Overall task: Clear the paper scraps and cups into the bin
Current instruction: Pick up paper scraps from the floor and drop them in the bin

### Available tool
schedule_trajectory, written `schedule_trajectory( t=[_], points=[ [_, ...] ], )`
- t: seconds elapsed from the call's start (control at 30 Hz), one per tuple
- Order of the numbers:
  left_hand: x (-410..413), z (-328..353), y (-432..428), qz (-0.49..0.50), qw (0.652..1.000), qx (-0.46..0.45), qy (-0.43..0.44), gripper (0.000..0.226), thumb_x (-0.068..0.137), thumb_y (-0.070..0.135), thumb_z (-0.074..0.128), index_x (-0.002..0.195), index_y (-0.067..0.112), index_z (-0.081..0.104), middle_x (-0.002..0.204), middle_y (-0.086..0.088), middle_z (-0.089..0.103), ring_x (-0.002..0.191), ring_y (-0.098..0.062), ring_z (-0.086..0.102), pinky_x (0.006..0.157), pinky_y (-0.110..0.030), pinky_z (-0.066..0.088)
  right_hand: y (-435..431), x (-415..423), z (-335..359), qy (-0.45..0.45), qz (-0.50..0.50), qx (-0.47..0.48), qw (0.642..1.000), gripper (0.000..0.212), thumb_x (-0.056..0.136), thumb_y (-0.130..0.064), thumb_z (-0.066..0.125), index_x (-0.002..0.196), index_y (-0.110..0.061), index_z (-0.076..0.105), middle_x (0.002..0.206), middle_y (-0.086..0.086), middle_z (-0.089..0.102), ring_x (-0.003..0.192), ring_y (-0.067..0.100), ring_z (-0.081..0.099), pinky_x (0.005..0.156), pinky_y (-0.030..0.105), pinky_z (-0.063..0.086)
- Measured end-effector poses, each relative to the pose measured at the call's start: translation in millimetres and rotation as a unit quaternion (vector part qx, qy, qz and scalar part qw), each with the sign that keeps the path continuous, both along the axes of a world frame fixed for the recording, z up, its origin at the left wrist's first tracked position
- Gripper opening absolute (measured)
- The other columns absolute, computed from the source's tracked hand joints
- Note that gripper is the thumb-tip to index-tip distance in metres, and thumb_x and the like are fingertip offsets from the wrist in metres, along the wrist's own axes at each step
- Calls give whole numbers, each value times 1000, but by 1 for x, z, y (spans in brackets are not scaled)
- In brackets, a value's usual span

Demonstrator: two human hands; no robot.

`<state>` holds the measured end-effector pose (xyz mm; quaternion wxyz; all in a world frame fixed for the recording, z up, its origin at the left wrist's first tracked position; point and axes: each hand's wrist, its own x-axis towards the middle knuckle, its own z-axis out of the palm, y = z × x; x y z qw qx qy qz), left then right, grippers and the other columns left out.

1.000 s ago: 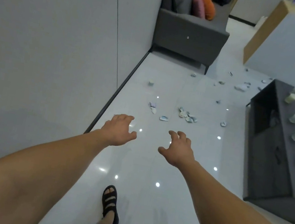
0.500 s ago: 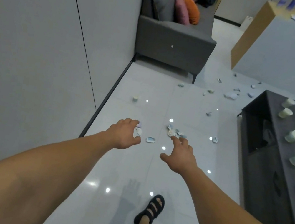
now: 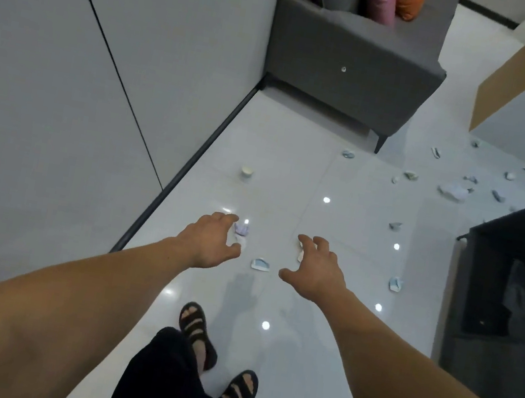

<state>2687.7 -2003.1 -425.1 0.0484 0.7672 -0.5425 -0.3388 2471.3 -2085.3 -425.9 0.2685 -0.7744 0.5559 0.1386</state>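
Paper scraps lie scattered on the glossy white floor. My left hand (image 3: 211, 246) reaches forward with fingers spread and relaxed, over a lilac and white scrap (image 3: 241, 232). My right hand (image 3: 315, 270) is likewise spread, partly covering a scrap cluster (image 3: 300, 255). A blue-white scrap (image 3: 260, 264) lies between the two hands. Both hands hold nothing. A small paper cup (image 3: 247, 172) stands upright near the wall. More scraps (image 3: 453, 191) lie further off at the right. No bin is in view.
A grey wall with a dark skirting (image 3: 190, 166) runs along the left. A grey sofa (image 3: 352, 71) stands ahead. A dark low table (image 3: 513, 310) sits at the right. My sandalled feet (image 3: 197, 330) stand on the floor below the hands.
I have walked forward and the view has tilted down. The scraps now lie right under my hands. Both hands stay spread and hold nothing.
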Motion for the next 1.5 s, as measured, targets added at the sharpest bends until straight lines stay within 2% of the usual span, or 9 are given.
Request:
schedule_trajectory(
  t=[0.2,0.4,0.77,1.03,1.1,1.2,1.33,1.43,1.5],
  points=[
    [38,-81,-96,5,1000,15,23,67,91,44,53,148,21,28,150,-3,34,134,-23,33,103,-35,33,-91,46,-79,8,-4,34,999,84,80,-48,67,150,-29,24,156,1,19,138,28,28,102,41,39],
    [65,-209,-163,37,996,74,38,69,90,44,52,149,20,25,151,-5,32,135,-25,31,106,-37,31,-166,84,-212,39,15,97,994,84,81,-46,68,149,-29,23,154,3,21,136,29,31,98,39,41],
    [-5,-514,-171,154,967,181,91,67,91,42,51,149,22,25,149,-3,33,133,-23,33,104,-39,32,-207,63,-525,98,124,156,975,81,82,-46,67,147,-30,21,149,2,25,126,29,38,87,40,45],
    [-29,-676,-180,169,963,181,109,66,92,43,53,148,19,27,147,-4,37,131,-24,39,102,-37,35,-195,49,-696,111,204,100,967,89,79,-42,73,146,-30,17,149,6,20,122,35,39,86,45,47],
    [-29,-700,-175,174,962,176,116,65,92,43,53,147,19,29,145,-4,39,128,-23,41,101,-37,37,-190,48,-725,106,201,85,970,86,78,-34,75,144,-28,21,145,8,23,116,36,41,80,44,48],
    [-27,-714,-166,181,959,174,134,63,92,44,53,147,20,30,144,-3,41,127,-22,43,101,-36,37,-186,42,-750,71,185,66,978,68,77,-21,73,134,-19,35,131,14,33,107,37,43,71,42,45],
    [-18,-716,-153,244,934,176,193,63,92,47,54,145,23,32,141,0,44,117,-16,49,100,-34,42,-178,50,-749,-29,164,118,979,66,76,-23,76,133,-17,44,126,12,41,108,33,48,80,38,46],
    [-17,-703,-155,292,905,169,259,61,90,45,59,143,26,34,129,2,52,105,-12,57,92,-29,48,-173,65,-726,-116,198,137,964,70,73,-28,81,134,-14,47,125,11,45,104,27,52,80,32,44],
    [-17,-694,-161,305,895,153,286,60,89,40,63,140,22,36,116,5,55,95,-8,58,79,-15,48,-175,76,-712,-147,197,148,958,72,70,-28,83,132,-11,49,124,11,47,102,28,56,77,30,43]
  ],
)
